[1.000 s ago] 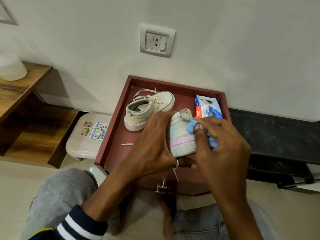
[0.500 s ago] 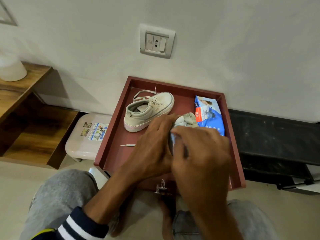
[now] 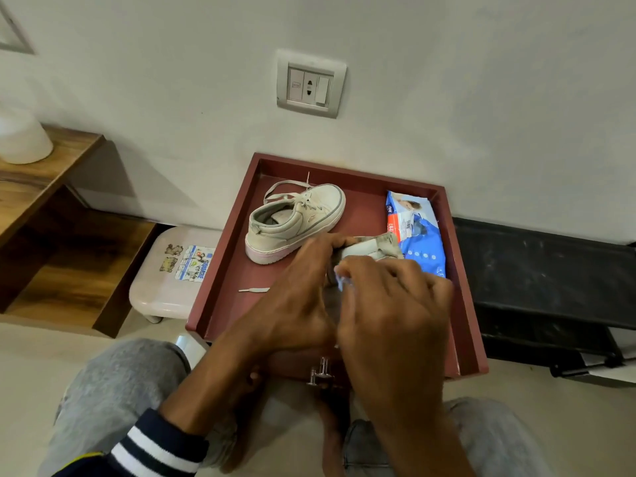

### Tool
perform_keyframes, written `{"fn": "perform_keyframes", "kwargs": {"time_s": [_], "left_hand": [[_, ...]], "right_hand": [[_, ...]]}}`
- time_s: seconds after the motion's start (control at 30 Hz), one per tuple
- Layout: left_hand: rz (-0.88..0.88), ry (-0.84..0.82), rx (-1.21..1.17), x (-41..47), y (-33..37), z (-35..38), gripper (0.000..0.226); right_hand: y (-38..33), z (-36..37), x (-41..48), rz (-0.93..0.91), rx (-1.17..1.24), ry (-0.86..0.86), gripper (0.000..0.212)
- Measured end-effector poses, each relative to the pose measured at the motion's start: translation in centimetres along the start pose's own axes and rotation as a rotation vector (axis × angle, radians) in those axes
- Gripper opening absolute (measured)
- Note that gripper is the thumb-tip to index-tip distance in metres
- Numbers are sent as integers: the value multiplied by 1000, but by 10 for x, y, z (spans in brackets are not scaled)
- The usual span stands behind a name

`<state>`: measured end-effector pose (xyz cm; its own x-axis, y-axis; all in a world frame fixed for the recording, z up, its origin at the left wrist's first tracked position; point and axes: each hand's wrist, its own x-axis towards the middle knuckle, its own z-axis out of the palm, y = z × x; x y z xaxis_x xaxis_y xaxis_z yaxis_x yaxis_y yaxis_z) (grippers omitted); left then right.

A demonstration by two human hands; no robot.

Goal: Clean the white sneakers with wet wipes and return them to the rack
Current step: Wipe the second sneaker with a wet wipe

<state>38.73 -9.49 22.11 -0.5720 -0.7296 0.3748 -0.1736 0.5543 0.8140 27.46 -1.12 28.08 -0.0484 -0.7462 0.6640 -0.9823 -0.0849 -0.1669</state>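
While the left hand [image 3: 296, 304] curls its fingers [image 3: 323, 246] round the held sneaker [image 3: 371, 247], the right hand [image 3: 389, 311] pinches a wipe [image 3: 342, 278] against it; other sneaker [image 3: 296, 222] sits just beyond the left fingers.

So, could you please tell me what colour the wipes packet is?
The wipes packet is mainly blue with a red patch; head view.

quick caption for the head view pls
Left hand holds a white sneaker while right hand presses a wet wipe to it

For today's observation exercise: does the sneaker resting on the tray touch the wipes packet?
Apart. The head view shows bare tray between the sneaker and the wipes packet.
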Motion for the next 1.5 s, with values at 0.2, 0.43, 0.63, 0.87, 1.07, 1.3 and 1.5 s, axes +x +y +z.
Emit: {"fn": "perform_keyframes", "kwargs": {"time_s": [0.2, 0.43, 0.63, 0.87, 1.07, 1.3, 1.5], "left_hand": [[-19, -1, 29, 1, 6, 2, 84], [-33, 34, -6, 1, 5, 3, 71], [-51, 11, 52, 1, 9, 2, 91], [-30, 61, 32, 0, 4, 3, 71], [-63, 28, 52, -1, 8, 0, 90], [-36, 53, 57, 0, 6, 3, 75], [-53, -16, 67, 2, 11, 0, 92]], "right_hand": [[16, -11, 3, 3, -36, 68, 10], [-3, 4, -9, -95, -24, -52, 7], [25, -17, 5, 36, 2, 89, 20], [3, -4, -7, -79, 0, -48, 10], [21, -18, 3, 68, 70, 76, 19], [10, -6, -4, 18, 92, -14, 11], [43, -19, 22, 618, 647, 4, 18]]}}
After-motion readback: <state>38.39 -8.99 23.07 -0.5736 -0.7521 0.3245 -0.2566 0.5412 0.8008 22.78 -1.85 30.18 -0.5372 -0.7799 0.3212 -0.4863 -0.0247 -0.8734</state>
